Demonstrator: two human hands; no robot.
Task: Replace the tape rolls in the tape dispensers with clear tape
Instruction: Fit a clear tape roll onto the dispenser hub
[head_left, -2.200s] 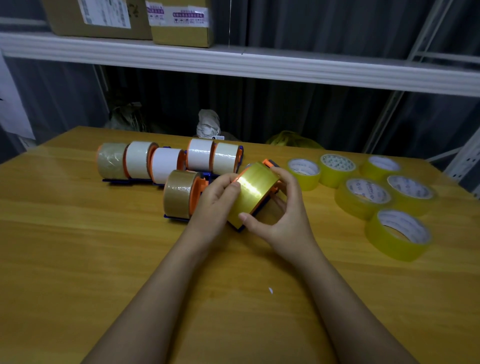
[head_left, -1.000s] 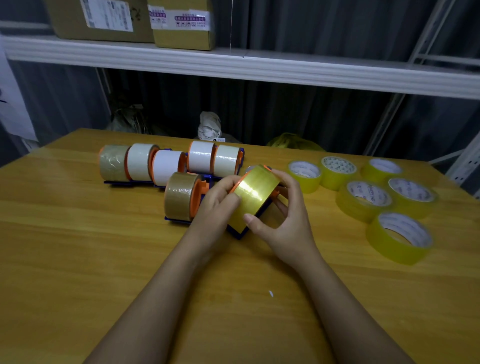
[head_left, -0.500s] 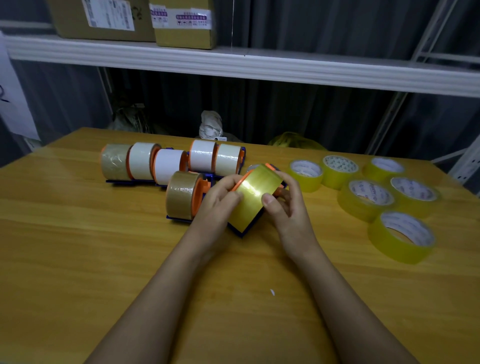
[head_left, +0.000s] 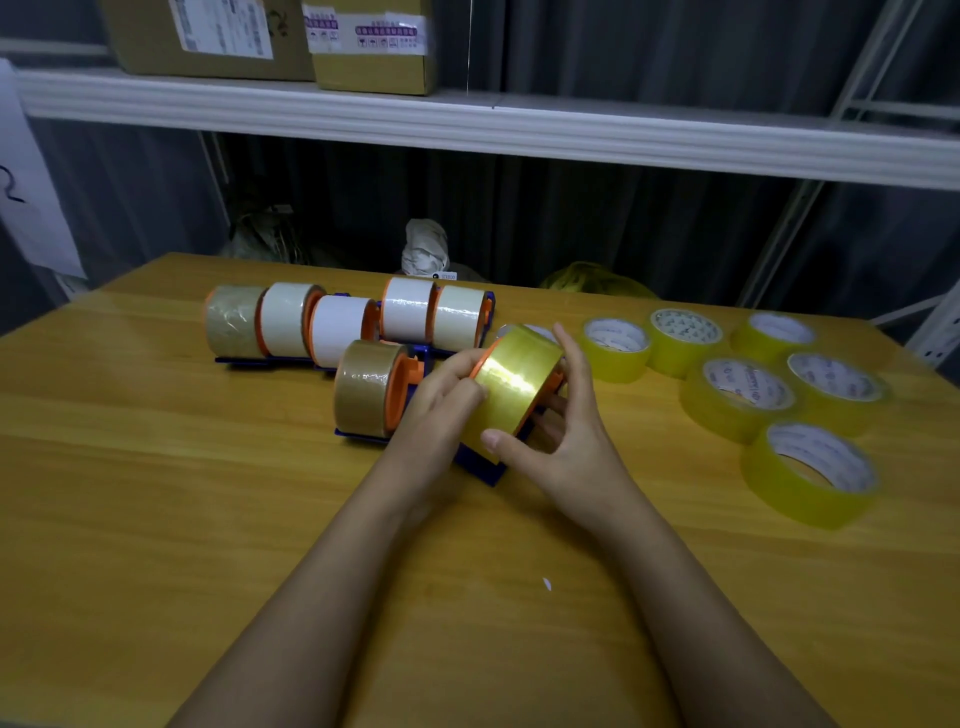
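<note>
Head view: at frame centre, the left hand (head_left: 441, 400) and right hand (head_left: 558, 441), fingers curled, hold a clear tape roll (head_left: 514, 382) on a blue dispenser (head_left: 480, 465). Six dispensers (head_left: 343, 330) at upper left apparently await refills; six spare rolls (head_left: 737, 392) lie right on the surface (head_left: 156, 519).

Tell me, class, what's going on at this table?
A person holds a yellowish clear tape roll with both hands, left hand and right hand, on a blue dispenser. Six loaded dispensers stand behind. Six loose clear rolls lie flat on the wooden table.
</note>
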